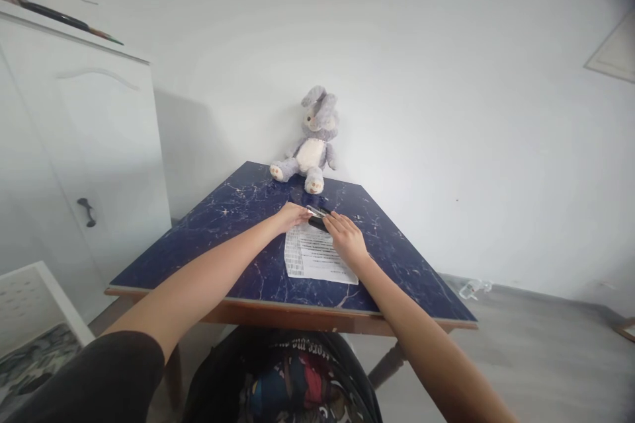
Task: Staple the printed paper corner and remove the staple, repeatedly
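- Your left hand reaches in over the desk, its fingertips at the left end of what looks like a black stapler; you cannot tell from this view how firmly that grip is closed, or whether it has hold of the tool or only touches it.
- Your right hand has its fingers curled over the right end of the black stapler, so this grip is closed around that end; the thumb side is partly hidden.
- The black stapler lies between your two hands near the middle of the desk, with a pale metal strip showing along its upper part and a dark body below.
- The printed sheet lies on the desk just on your side of the black stapler; your right hand and wrist cover part of its right side.
- Beyond your hands, a grey plush rabbit sits at the far end of the desk, near the wall, legs spread towards you and one ear flopped over its face.
- To your left stands a white cabinet, with a long brush on top.
- On the floor to your right lies a clear plastic item.
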`<state>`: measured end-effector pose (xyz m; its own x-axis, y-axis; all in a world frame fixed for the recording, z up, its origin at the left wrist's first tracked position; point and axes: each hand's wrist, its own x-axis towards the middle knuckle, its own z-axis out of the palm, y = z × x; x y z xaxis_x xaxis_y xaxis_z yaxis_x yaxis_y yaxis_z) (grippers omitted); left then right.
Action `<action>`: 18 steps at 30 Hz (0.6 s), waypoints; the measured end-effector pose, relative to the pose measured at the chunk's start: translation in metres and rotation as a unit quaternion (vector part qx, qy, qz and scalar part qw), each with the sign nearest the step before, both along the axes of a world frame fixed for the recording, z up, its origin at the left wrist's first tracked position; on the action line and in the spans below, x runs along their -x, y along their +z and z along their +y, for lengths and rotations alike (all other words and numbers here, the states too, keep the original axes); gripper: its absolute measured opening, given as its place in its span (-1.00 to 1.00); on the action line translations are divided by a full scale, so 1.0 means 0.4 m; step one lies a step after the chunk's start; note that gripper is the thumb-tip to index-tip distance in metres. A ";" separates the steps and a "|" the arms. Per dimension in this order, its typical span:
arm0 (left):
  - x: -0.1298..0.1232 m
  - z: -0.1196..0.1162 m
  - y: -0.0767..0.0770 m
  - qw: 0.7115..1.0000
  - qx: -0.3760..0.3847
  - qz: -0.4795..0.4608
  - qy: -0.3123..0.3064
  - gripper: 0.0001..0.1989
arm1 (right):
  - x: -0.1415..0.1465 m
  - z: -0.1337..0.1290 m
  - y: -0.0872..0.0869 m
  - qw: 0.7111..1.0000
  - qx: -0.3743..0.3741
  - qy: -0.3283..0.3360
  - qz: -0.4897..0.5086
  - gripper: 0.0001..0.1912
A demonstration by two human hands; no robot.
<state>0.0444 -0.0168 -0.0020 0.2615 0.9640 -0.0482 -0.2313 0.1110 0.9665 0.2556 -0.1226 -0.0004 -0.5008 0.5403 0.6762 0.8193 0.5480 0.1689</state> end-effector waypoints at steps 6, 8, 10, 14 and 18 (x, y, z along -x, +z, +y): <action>0.056 0.026 0.012 0.947 -0.200 0.228 0.109 -0.83 | -0.045 0.022 0.003 0.939 0.205 -0.020 0.274 -0.59; 0.072 0.033 0.015 0.914 -0.262 0.292 0.105 -0.76 | -0.060 0.027 0.005 0.923 0.253 0.002 0.291 -0.60; 0.086 0.043 0.017 0.879 -0.313 0.342 0.116 -0.71 | -0.070 0.029 0.008 0.917 0.282 0.013 0.281 -0.60; 0.127 0.073 0.016 0.829 -0.341 0.411 0.166 -0.77 | -0.081 0.023 0.023 0.929 0.296 0.025 0.221 -0.61; 0.180 0.095 0.010 0.840 -0.293 0.407 0.207 -0.88 | -0.105 0.007 0.039 0.923 0.339 0.051 0.172 -0.66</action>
